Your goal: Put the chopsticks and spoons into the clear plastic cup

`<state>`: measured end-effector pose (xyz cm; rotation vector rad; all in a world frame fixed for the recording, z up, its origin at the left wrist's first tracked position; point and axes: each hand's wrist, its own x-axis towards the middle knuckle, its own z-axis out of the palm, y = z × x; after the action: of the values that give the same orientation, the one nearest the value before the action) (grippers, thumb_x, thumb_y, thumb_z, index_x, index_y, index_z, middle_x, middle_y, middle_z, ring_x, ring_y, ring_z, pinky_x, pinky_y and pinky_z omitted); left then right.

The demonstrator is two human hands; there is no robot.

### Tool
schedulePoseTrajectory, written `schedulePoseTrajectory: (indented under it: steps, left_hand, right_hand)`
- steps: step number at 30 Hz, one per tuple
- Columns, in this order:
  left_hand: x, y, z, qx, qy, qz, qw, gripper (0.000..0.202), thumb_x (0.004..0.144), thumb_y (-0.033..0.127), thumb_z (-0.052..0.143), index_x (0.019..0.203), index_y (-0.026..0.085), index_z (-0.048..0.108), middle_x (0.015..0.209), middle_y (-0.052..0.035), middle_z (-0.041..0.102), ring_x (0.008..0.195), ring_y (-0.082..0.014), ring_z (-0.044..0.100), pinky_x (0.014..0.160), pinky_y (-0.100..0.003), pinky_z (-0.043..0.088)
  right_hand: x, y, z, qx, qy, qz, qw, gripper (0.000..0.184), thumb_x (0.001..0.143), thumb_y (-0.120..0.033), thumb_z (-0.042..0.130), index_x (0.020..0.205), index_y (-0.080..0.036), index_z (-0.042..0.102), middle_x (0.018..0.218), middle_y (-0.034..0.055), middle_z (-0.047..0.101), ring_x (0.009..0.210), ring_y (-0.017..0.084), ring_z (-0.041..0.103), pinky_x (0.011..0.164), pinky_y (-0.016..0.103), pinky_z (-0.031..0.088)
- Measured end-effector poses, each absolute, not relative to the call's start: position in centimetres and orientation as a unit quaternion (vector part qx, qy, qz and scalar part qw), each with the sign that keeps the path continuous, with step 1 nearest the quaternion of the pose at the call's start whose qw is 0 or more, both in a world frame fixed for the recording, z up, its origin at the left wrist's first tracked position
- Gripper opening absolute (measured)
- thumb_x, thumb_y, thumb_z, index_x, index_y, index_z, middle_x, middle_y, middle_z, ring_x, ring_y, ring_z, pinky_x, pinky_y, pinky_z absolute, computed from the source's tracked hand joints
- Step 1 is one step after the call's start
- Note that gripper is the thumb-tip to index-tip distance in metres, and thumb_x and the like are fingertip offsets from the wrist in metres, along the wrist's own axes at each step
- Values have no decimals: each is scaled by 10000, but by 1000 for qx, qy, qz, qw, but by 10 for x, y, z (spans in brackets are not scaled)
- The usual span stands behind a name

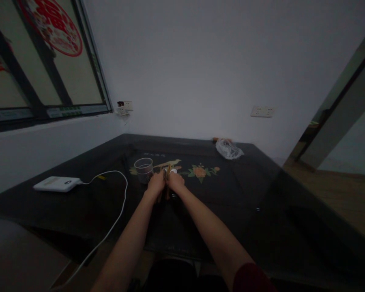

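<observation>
Side by side over the middle of the dark table [225,227], my left hand [156,184] and my right hand [175,183] are both closed. Between them is a small bunch of slim wooden chopsticks [167,194], whose ends show above and below my fingers. Each hand seems to grip part of the bunch, but my fingers are mostly hidden from this side. Something small and white [173,171] shows at the top of my right hand; I cannot make out what it is. A see-through cup [144,169] stands upright just left of my left hand.
On the left lies a white power bank [57,183] with a white cable [124,194] that runs over the table's front edge. A crumpled clear plastic bag [228,149] rests at the back right, beside a brown roll-like thing [221,139]. A wall rises behind the table.
</observation>
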<state>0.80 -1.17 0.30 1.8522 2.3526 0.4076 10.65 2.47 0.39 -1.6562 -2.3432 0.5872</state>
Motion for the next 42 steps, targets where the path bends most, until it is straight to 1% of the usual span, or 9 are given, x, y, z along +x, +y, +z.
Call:
schedulePoseTrajectory:
  steps: [2,7,12,18,21,26,30,36,42]
  left_hand:
    - [7,-10,2,623,766,144,69,378,838,242,495,1210,175,503,1078,-188,638,1020,-291,622,831,-362,467]
    - [10,-5,-1,649,734,174,94,312,797,217,543,1105,181,579,1055,-134,667,1027,-273,619,843,-333,462]
    - [24,-3,-7,646,731,202,88,345,740,203,602,1085,192,610,1090,-118,629,1060,-265,585,863,-331,463]
    - [56,-4,-15,681,690,224,100,306,768,215,579,1068,163,614,1093,-127,603,979,-243,610,859,-344,476]
    - [74,-8,-20,732,625,247,112,272,811,240,547,1064,165,616,1107,-116,608,1007,-225,601,899,-341,467]
    - [104,-20,-30,809,501,270,146,312,870,314,503,1144,190,588,1275,-98,553,1180,-195,520,1031,-322,393]
    - [124,-27,-30,838,459,249,157,364,889,324,467,1223,206,549,1366,-86,486,1229,-195,486,1057,-332,377]
    - [157,-21,-25,859,450,199,140,399,863,301,492,1243,195,547,1372,-101,470,1222,-218,494,1043,-337,395]
    - [193,-10,-35,855,448,227,132,419,856,275,500,1255,151,538,1347,-130,477,1227,-235,479,1055,-348,383]
  right_hand:
    - [108,24,4,-566,-794,197,102,368,835,-304,529,1163,-139,509,1147,183,620,1064,288,610,841,378,478]
    - [119,23,5,-573,-792,189,96,366,833,-303,538,1162,-146,518,1162,173,616,1070,294,607,842,374,478]
    - [143,23,8,-582,-788,181,91,405,808,-332,588,1159,-147,510,1144,182,624,1063,296,612,825,370,482]
    - [183,20,6,-596,-783,156,82,369,791,-325,606,1113,-163,526,1115,170,639,1042,287,625,804,357,480]
    - [212,18,5,-607,-777,147,83,354,794,-328,602,1101,-168,526,1102,169,643,1026,288,632,795,359,476]
    - [266,11,5,-631,-758,141,82,298,799,-358,581,1032,-174,551,1059,169,657,1008,305,635,774,362,464]
    - [301,5,3,-648,-747,134,70,238,803,-335,560,989,-186,575,1024,151,670,971,301,646,753,350,454]
    - [333,1,-2,-676,-721,131,83,230,811,-358,540,960,-192,594,998,142,673,960,287,644,739,336,447]
    - [350,3,-1,-698,-695,145,95,260,810,-399,543,967,-201,601,1034,127,665,976,275,638,743,324,450]
